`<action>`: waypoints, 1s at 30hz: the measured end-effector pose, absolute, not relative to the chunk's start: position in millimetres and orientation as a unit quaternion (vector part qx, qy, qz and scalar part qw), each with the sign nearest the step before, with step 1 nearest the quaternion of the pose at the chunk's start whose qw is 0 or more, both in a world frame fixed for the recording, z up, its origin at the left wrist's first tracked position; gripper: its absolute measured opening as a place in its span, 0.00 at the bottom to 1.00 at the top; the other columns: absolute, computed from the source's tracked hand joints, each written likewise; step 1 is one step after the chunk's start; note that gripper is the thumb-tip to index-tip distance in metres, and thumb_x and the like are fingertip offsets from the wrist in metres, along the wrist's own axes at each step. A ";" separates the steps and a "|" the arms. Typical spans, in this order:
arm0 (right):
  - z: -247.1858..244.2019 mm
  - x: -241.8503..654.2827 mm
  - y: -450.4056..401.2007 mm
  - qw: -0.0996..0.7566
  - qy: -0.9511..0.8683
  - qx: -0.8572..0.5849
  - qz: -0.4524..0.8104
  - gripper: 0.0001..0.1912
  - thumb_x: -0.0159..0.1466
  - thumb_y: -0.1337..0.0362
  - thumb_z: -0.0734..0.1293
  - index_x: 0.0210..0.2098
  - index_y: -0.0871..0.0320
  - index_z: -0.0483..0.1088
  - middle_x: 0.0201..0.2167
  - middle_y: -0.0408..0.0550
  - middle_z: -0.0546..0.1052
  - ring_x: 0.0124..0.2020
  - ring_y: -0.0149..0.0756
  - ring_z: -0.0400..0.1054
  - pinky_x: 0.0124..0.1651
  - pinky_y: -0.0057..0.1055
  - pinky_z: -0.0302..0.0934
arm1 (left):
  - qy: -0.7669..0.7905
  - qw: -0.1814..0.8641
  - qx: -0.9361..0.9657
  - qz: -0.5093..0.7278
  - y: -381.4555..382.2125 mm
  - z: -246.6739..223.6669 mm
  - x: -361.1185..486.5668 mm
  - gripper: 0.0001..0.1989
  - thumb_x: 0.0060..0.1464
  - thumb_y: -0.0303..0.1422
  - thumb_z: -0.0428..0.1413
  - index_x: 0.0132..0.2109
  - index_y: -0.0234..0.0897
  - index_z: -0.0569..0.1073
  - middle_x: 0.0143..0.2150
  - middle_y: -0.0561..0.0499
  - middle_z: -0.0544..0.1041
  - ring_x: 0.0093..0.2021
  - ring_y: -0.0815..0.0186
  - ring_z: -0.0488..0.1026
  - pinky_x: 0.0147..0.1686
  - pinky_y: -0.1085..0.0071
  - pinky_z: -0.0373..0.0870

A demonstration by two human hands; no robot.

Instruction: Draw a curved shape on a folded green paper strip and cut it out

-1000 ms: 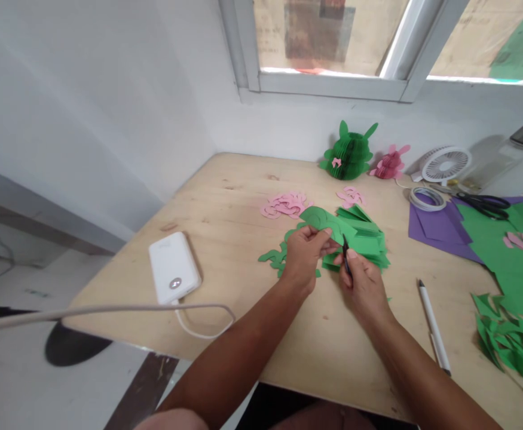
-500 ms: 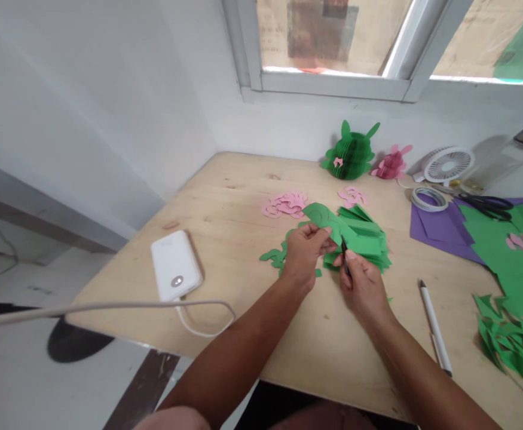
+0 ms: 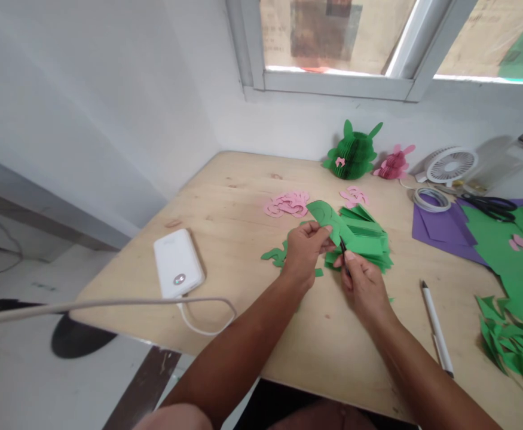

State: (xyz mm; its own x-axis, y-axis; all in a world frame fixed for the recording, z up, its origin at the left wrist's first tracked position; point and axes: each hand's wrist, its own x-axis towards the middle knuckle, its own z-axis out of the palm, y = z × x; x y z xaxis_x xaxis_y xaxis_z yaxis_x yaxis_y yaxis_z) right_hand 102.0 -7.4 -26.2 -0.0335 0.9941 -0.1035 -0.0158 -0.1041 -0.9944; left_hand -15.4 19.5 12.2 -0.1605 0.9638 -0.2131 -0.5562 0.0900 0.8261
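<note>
Between thumb and fingers, my left hand [image 3: 306, 251] pinches a piece of green paper [image 3: 323, 213] with curved outlines drawn on it. Dark-bladed scissors [image 3: 343, 245] are in my right hand [image 3: 363, 282], their blades against the paper's lower right edge; the handles are mostly hidden by my fingers. Behind the hands lies a stack of folded green paper [image 3: 363, 233]. Green cut-out shapes [image 3: 275, 256] lie left of my left hand, partly covered by it. Pink cut-outs [image 3: 287, 203] form a pile farther back, with a smaller pink group [image 3: 354, 196] to its right.
A white power bank [image 3: 178, 263] with a cable sits at left. At right are a white pen [image 3: 437, 328], green scraps [image 3: 514, 343], purple paper [image 3: 443, 230], a tape roll [image 3: 431, 200], black-handled scissors [image 3: 489, 207] and a small fan [image 3: 452, 165]. Green [image 3: 355, 154] and pink [image 3: 394, 163] paper figures stand by the wall.
The view has shifted very slightly. Both hands keep nearly the same place; the scissors' blades show a little less above my right hand.
</note>
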 end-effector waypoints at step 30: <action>-31.0 104.4 -5.4 0.469 -0.452 -0.518 0.554 0.24 0.59 0.42 0.65 0.27 0.58 0.67 0.10 0.32 0.53 0.13 0.23 0.40 0.16 0.24 0.35 | 0.445 0.612 0.301 0.580 20.7 10.7 -19.2 0.11 0.41 0.35 0.63 0.26 0.34 0.69 0.21 0.55 0.73 0.23 0.72 0.72 0.30 0.74 0.72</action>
State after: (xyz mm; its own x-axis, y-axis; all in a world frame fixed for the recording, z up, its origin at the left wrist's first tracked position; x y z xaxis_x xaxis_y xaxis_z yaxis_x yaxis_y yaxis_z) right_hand 104.4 -5.4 -31.0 -0.0226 0.9886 -0.1489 -0.0510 -0.1499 -0.9874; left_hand -19.2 20.7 10.7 -0.0691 0.9783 -0.1955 -0.4418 0.1457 0.8852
